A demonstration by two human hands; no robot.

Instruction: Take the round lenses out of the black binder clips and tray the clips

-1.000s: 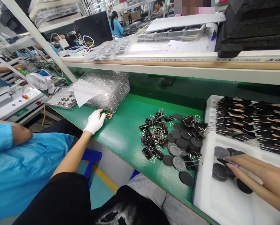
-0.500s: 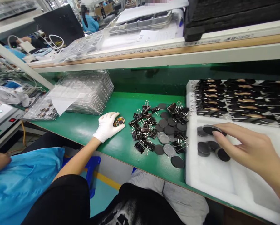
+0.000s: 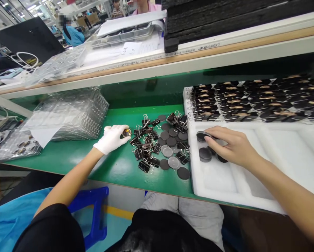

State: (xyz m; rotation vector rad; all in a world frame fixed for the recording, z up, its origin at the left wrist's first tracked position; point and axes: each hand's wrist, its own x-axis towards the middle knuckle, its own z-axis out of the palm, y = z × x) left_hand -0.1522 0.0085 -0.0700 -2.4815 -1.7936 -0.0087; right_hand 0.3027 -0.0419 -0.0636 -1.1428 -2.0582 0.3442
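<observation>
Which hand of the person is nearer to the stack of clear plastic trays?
Left: the left hand sits just right of the stack; the right hand is farther right, over the white tray.

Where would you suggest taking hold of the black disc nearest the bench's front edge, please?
Probably pinch the black disc by its rim, from the front left: it lies flat, with bare green bench there, and the white tray close on its right.

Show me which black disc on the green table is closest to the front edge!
The frontmost black disc, beside the white tray's left wall; the others lie farther back.
</observation>
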